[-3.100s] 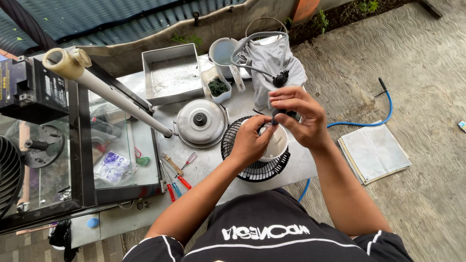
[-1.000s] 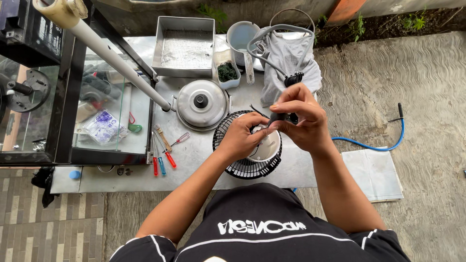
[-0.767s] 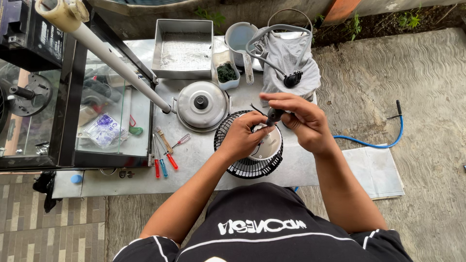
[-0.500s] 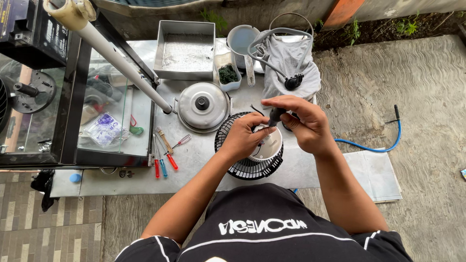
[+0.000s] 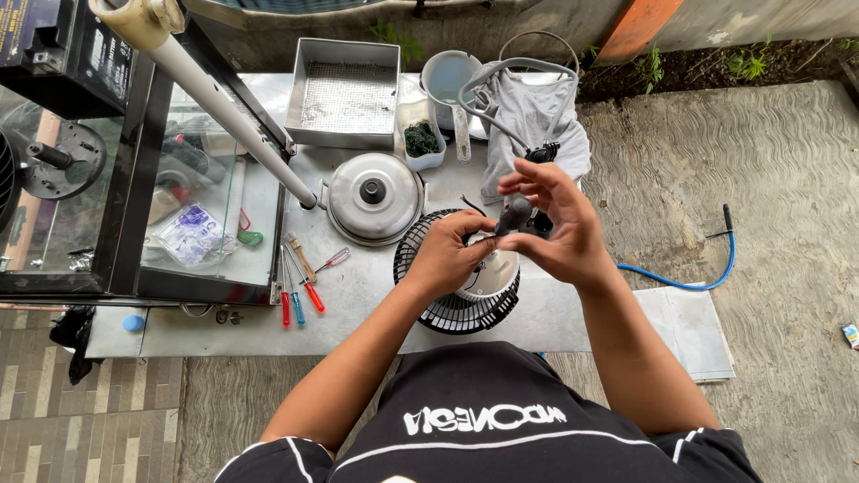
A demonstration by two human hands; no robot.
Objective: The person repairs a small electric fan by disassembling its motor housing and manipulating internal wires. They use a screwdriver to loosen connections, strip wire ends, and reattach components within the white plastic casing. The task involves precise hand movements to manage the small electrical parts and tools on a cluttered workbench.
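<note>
— Along the left edge of the frame, what stands beside the work?

— A glass-sided cabinet [image 5: 179, 206] with a black frame, a pale pipe [image 5: 215, 98] slanting across it. Just right of it, on the grey table [image 5: 358, 295], lie red- and blue-handled screwdrivers [image 5: 300, 291]. Above them sit a square metal tray [image 5: 344, 94] and a round metal lid [image 5: 373, 195] with a dark knob.

— And the person's hands?

— At centre, the left hand [image 5: 447, 255] rests on the fan [image 5: 461, 286], a black grille with a white motor housing lying flat on the table. Its fingers curl at the housing's top edge; whether they pinch a wire there cannot be told.

— The right?

— The right hand [image 5: 555, 224] is raised just above and to the right of the housing, fingers loosely spread, thumb and forefinger closed on a small dark part [image 5: 516, 215]. The part stands roughly upright, its long axis pointing down toward the housing.

— Which hand is nearer the fan?

— The left, touching it; the right hovers close, with the dark part between the two hands.

— Further right?

— A grey cloth [image 5: 537, 116] with a looped cable on it sits above the hands, and a blue hose [image 5: 689, 277] trails over the concrete floor [image 5: 769, 179] at right.
</note>
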